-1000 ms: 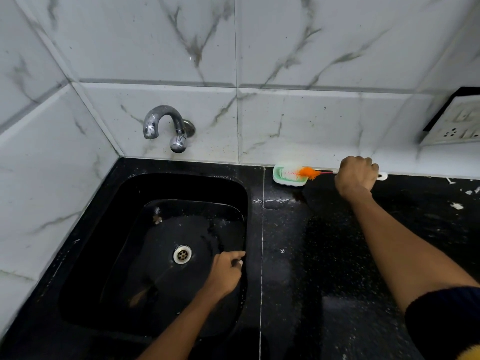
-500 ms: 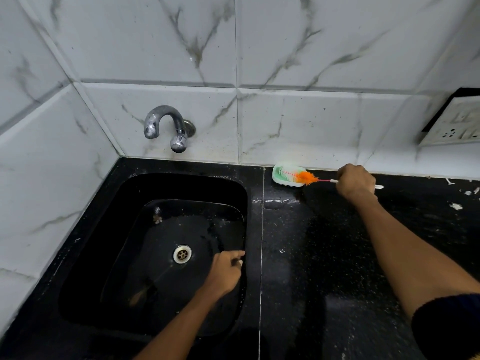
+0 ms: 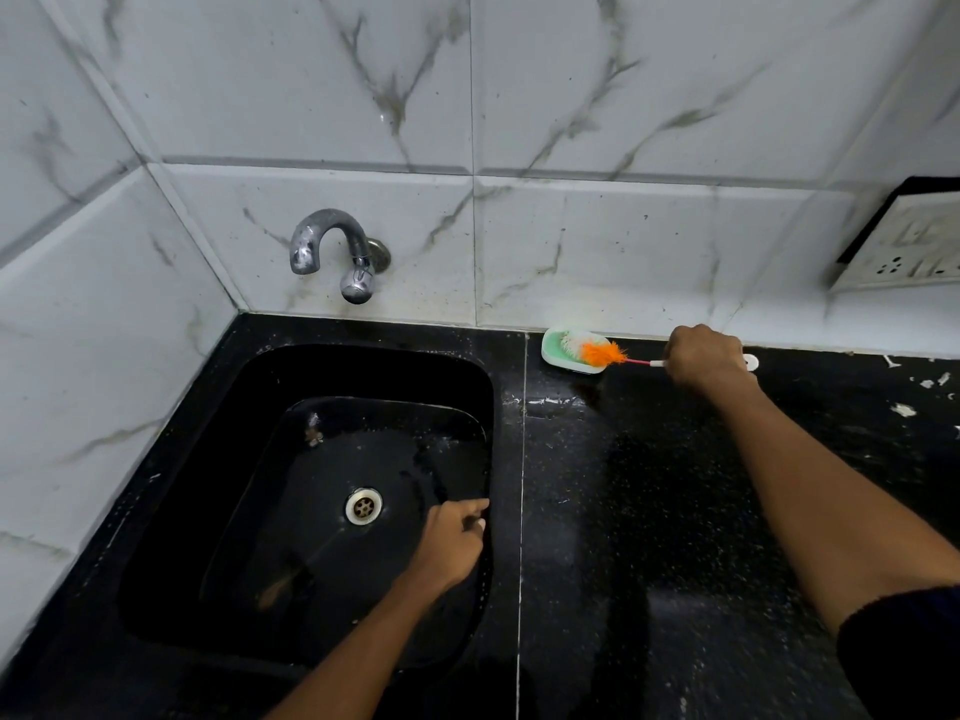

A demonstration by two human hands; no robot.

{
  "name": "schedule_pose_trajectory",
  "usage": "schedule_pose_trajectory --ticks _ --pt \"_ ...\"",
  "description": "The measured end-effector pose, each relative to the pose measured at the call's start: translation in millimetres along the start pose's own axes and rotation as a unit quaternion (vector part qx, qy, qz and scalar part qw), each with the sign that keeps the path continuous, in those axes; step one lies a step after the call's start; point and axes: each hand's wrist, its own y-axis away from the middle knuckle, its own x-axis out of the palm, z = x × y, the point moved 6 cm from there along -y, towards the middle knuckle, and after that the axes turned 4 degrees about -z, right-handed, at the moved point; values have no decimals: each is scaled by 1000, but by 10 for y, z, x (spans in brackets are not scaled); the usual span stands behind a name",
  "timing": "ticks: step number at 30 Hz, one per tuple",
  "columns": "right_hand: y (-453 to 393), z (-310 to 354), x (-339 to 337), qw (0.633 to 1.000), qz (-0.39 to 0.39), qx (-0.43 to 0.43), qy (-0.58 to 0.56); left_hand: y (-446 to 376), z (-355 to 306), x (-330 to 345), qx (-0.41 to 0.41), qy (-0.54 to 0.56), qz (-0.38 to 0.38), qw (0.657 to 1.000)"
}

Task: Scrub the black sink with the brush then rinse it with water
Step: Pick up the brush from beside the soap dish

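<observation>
Barely shifted, the right hand (image 3: 705, 357) still grips the brush (image 3: 602, 352), bristles in the soap dish (image 3: 551, 354).
Left hand (image 3: 453, 542), fingers loosely curled, holds nothing inside the black sink (image 3: 218, 511).

Bare forearms; the right arm (image 3: 810, 517) wears a dark rolled-up sleeve (image 3: 904, 652).

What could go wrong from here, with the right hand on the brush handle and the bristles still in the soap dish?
1. The right hand grips the thin white handle of the orange-and-white bristle brush, whose head lies in the small green soap dish; lifting it carelessly might drag or tip the dish.
2. The left hand rests at the inner right wall of the black sink, which looks wet, so it may slip.
</observation>
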Motion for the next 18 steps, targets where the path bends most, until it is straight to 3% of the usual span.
schedule_pose_trajectory --ticks 11,18 --pt "136 -29 235 993 60 25 -100 19 -21 -18 -8 18 2 1000" --pt "324 127 111 992 -2 55 -115 26 -11 -8 -11 20 5 1000"
